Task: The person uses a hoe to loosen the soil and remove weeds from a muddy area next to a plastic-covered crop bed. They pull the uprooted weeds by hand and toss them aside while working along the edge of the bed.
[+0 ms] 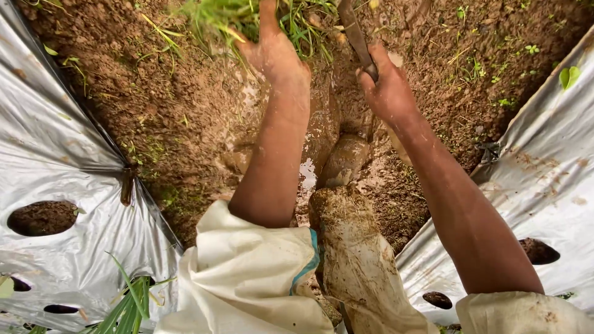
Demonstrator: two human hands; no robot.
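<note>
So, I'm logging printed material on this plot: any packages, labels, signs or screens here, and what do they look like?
None in view.
Only plain silvery plastic sheets with round planting holes flank the muddy soil furrow; no print shows on them.

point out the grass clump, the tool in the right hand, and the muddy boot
grass clump [213,15], head view, on the green blades
tool [354,34], head view, on its shaft above the fist
muddy boot [343,159], head view, on the toe
</note>
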